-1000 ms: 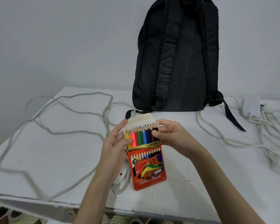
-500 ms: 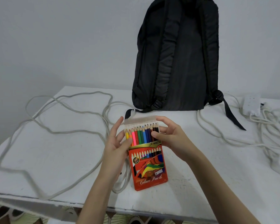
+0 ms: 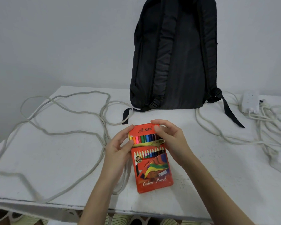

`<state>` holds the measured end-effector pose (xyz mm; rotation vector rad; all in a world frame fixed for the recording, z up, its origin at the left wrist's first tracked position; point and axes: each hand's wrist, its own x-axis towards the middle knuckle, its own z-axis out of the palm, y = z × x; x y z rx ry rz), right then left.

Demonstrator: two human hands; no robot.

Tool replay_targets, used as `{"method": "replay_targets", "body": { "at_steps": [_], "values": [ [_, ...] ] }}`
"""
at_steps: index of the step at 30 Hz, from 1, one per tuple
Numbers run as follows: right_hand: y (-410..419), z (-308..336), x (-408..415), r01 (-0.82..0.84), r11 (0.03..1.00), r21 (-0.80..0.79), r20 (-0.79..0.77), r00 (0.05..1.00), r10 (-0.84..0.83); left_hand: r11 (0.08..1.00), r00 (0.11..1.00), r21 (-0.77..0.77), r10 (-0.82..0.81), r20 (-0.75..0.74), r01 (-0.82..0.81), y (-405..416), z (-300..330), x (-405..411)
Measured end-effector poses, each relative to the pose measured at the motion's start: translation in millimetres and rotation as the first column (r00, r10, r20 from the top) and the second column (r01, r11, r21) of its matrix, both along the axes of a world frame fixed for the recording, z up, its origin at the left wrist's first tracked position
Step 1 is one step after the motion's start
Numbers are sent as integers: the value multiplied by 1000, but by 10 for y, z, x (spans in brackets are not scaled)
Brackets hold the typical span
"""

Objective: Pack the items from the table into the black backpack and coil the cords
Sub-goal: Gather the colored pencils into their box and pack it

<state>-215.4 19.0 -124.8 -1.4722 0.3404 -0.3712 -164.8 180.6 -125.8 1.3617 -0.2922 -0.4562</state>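
Between both hands, the colour pencil box [image 3: 150, 158] is held above the table [image 3: 55, 159]: left hand [image 3: 118, 147] grips its left edge, right hand [image 3: 170, 140] pinches the lid flap. Nothing visible indicates packing is done (flap apparently not tucked). Beyond the grip, the black backpack [image 3: 173, 62] stands upright; uncoiled cords [image 3: 68, 132] sprawl to both sides. Open tabletop lies between box and backpack.

A plain wall [image 3: 55, 38] stands behind the desk [image 3: 47, 159]. It is pale grey-white. The desk is white, with small marks and spots on its top. Its front edge looks a bit worn and dark. Under the desk, a bit of the floor [image 3: 118, 220] shows, with a green leaf pattern. The light is soft and even.
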Motion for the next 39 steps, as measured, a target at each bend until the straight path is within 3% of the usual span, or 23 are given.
{"method": "replay_targets", "body": {
  "at_steps": [6,15,26,32,39],
  "values": [
    [75,-28,40,105,994,20,65,992,-106,994,998,-103,-26,-56,20,-110,87,-87],
    [-95,208,-33,84,996,-44,252,965,-70,995,998,-92,53,47,-48,-477,194,-157],
    [-197,44,-147,30,997,-67,181,983,-18,987,981,-67,156,119,-149,-585,78,-137],
    [-228,27,-141,-23,999,35,173,985,17,984,958,-71,175,228,-163,-569,17,-148],
    [-98,-20,-104,80,993,85,151,984,-92,983,923,-101,182,339,-156,-584,-106,-175]
  ]
}}
